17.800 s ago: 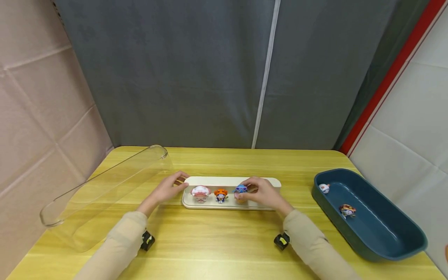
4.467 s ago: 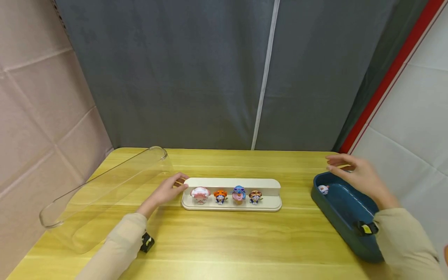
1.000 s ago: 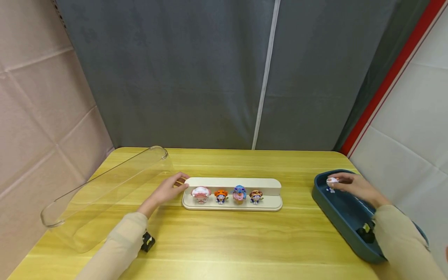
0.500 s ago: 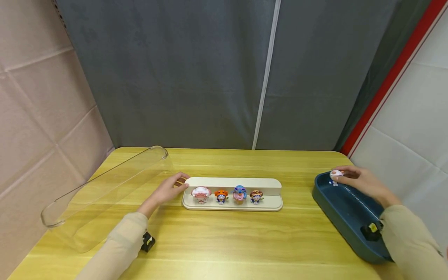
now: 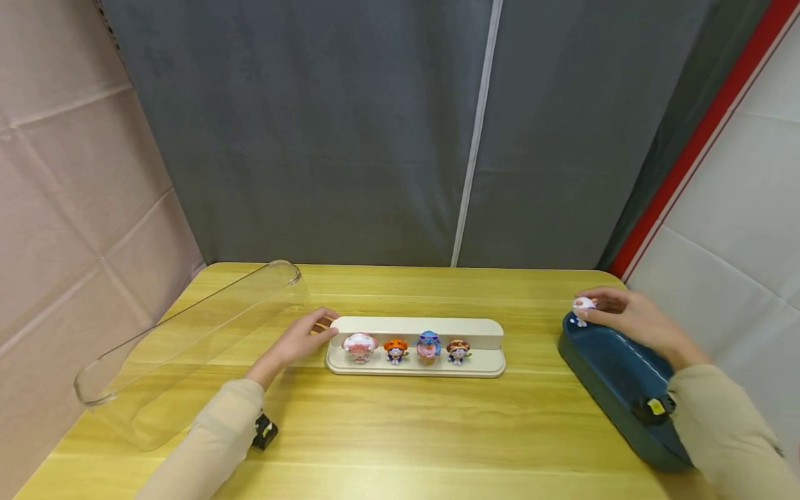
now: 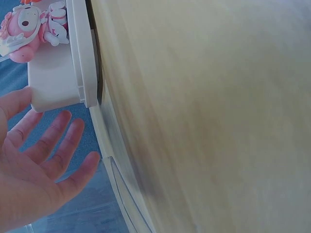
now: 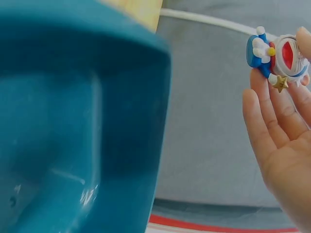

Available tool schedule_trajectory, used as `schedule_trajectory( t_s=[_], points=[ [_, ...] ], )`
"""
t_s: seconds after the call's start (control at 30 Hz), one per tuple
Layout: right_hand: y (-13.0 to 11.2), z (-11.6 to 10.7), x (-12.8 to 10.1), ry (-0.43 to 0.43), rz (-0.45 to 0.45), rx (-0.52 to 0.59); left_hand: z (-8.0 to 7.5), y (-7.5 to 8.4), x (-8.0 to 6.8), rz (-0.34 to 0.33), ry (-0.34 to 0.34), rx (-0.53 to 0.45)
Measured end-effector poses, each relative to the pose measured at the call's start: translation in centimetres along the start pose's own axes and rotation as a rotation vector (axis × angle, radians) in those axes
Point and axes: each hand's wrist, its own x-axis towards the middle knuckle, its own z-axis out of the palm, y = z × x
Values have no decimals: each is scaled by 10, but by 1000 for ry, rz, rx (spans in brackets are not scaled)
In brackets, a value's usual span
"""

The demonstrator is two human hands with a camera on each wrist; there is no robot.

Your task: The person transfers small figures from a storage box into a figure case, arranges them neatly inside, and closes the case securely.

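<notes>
A small figurine [image 5: 584, 311] with a white cap is pinched between the thumb and fingers of my right hand [image 5: 637, 323], above the far left end of the blue basin [image 5: 615, 410]. In the right wrist view the figurine [image 7: 272, 56] shows a blue body, a yellow bell and a gold star. My left hand [image 5: 300, 340] touches the left end of the cream display base [image 5: 400, 324], its fingers [image 6: 53, 131] spread and unclenched. Along the base stand a pink figurine [image 5: 359, 347], an orange-hatted one [image 5: 395, 351], a blue one with sunglasses [image 5: 428, 347] and a brown-hatted one [image 5: 458, 352].
A clear plastic cover [image 5: 194, 347] lies slantwise on the left of the wooden table [image 5: 375, 430]. A grey curtain [image 5: 312, 139] hangs behind the table. A pale pink panel [image 5: 69, 208] borders the left, a white one [image 5: 744, 208] the right.
Since the oldest frame, the brown-hatted figurine has moved from basin to base. The right hand has taken the white-capped figurine out of the basin, lifting it up and leftward. The left hand stays put.
</notes>
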Motion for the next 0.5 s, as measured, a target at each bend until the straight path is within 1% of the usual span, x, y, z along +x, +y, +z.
schedule_trajectory(
  t_s=[0.3,0.5],
  points=[
    [-18,11,3,-50,-48,119,1,2,0,4,0,-3],
    [-26,21,7,-64,-70,108,0,2,0,-9,1,-4]
  ],
)
